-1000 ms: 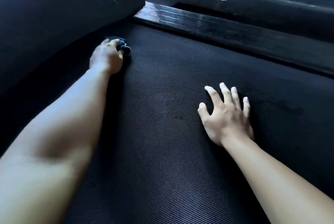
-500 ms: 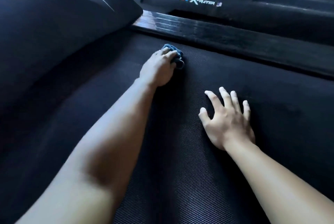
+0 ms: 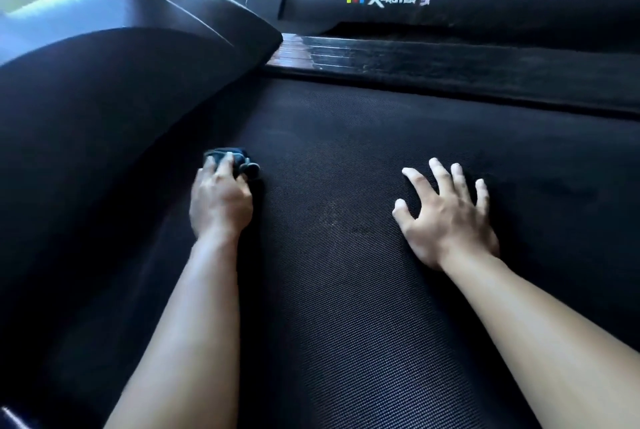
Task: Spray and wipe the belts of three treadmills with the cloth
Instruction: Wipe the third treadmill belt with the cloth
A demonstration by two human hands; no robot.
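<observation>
Head view, the only one: wipe step in hand on one treadmill belt (image 3: pixel 346 220). My read is mid-task. No spray bottle in frame, so I can't confirm spraying from this. The belt shows no clear wet/dry boundary, so how much of it is wiped can't be told. A second treadmill (image 3: pixel 467 2) with "X-RUNNER" lettering sits beyond the side rail (image 3: pixel 450 61); whether its belt is done, unknown. A third is not in view. Judgement: at least part of this belt plus possibly other machines remain.

Left hand (image 3: pixel 220 201) is curled around a bunched dark blue cloth (image 3: pixel 235 160), pressing it onto the belt. The cloth pokes out past the fingertips, close to the belt's front-left edge, just beside the dark motor cover (image 3: pixel 104 99).

Right hand (image 3: pixel 446 214) is empty, fingers spread, palm down flat on the belt, apparently bracing. It is well apart from the cloth, off to the cloth's right, slightly nearer the camera.

Both forearms are bare, reaching forward over the belt.
</observation>
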